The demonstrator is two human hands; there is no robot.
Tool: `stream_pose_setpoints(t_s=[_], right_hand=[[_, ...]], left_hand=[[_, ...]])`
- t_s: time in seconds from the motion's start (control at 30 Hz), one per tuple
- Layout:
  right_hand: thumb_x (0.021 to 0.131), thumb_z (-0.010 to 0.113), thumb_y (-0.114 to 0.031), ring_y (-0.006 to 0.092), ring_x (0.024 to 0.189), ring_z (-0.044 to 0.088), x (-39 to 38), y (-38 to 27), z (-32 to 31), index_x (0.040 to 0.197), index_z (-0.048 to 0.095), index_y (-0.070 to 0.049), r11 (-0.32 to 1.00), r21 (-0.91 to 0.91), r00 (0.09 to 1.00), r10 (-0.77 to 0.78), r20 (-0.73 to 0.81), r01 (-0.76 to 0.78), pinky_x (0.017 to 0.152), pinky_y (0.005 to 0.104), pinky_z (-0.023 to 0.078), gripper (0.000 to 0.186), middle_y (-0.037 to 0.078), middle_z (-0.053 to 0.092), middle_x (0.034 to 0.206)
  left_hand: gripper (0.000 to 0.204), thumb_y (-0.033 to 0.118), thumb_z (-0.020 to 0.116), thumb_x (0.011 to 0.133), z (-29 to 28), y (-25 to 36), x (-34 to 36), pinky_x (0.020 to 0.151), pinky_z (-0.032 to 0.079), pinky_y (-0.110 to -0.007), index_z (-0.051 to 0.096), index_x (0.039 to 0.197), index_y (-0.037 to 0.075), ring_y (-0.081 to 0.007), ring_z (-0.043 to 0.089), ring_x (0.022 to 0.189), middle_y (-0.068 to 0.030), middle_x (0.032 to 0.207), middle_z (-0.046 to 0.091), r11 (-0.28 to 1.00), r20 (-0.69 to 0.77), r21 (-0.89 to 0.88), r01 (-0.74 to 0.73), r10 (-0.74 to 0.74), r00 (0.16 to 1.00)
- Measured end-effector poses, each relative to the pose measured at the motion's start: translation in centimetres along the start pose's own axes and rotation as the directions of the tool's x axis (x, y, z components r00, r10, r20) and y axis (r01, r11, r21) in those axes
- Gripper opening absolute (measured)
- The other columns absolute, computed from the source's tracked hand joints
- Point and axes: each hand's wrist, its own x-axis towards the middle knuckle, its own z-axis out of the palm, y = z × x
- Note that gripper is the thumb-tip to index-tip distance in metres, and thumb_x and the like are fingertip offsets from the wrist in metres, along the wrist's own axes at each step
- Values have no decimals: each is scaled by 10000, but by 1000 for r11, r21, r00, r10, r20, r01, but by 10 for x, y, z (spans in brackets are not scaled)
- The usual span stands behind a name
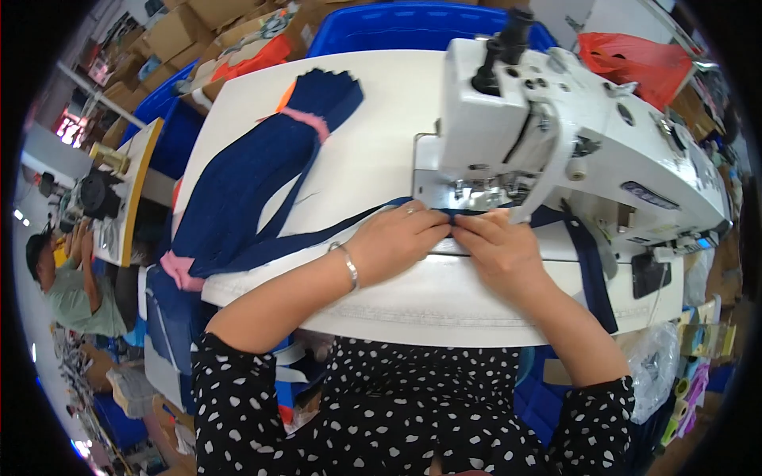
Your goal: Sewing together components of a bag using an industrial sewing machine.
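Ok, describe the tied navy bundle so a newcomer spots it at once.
Start at the white sewing machine on the white table. Across the tabletop to its left lies a thick navy bundle of fabric. An upper pink tie and a lower pink tie cinch it, unlike the narrow navy strip running to the left hand.

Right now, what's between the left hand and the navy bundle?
Head view: a navy strip runs over the white table, from the navy bundle to the left hand.
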Motion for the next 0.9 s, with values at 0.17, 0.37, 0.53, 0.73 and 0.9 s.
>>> stream_pose_setpoints(t_s=[0.17, 0.37, 0.53, 0.73, 0.9], right_hand=[[788, 598, -100, 247, 987, 634, -2, -8, 3, 1036, 665, 19, 995, -33, 995, -99, -11, 98, 829, 385, 478, 283, 128, 659, 1088], [801, 595, -114, 256, 1023, 625, 1, -13, -1, 1038, 664, 25, 996, -53, 997, -72, 20, 73, 853, 362, 487, 283, 141, 654, 1110], [805, 597, -117, 249, 1017, 624, 1, -11, -1, 1041, 663, 16, 997, -59, 998, -56, 26, 58, 841, 354, 487, 279, 132, 654, 1122], [804, 592, -115, 251, 1015, 617, 0, -13, 0, 1072, 659, -1, 998, -40, 998, -42, 55, 44, 844, 366, 479, 299, 110, 635, 1094], [758, 626, -61, 210, 925, 643, -1, -6, 0, 1042, 694, -16, 994, -103, 999, -43, -23, 41, 724, 332, 493, 295, 98, 681, 1142]], left_hand=[[298, 68, 673, 783, -9, 4, -4, 835, 552, -334, 696, 1080, 49, -245, 642, 988, -65, 1126, 673, 1000, 79, 12, 23, -24, 997], [376, 21, 636, 786, -14, 7, -5, 881, 530, -343, 660, 1161, 38, -262, 613, 1053, -87, 1187, 637, 997, 156, -22, 75, -70, 985], [395, 19, 635, 793, -18, 10, -3, 888, 529, -351, 649, 1187, 38, -267, 607, 1077, -94, 1214, 626, 996, 176, -6, 88, -85, 981], [380, 63, 588, 844, -21, 13, -5, 917, 523, -344, 631, 1220, 33, -268, 591, 1129, -95, 1241, 614, 995, 231, 23, 98, -101, 968], [413, 81, 549, 866, -7, 6, -2, 956, 516, -333, 584, 1274, 21, -269, 546, 1208, -102, 1317, 566, 999, 230, 39, 18, -27, 973]])
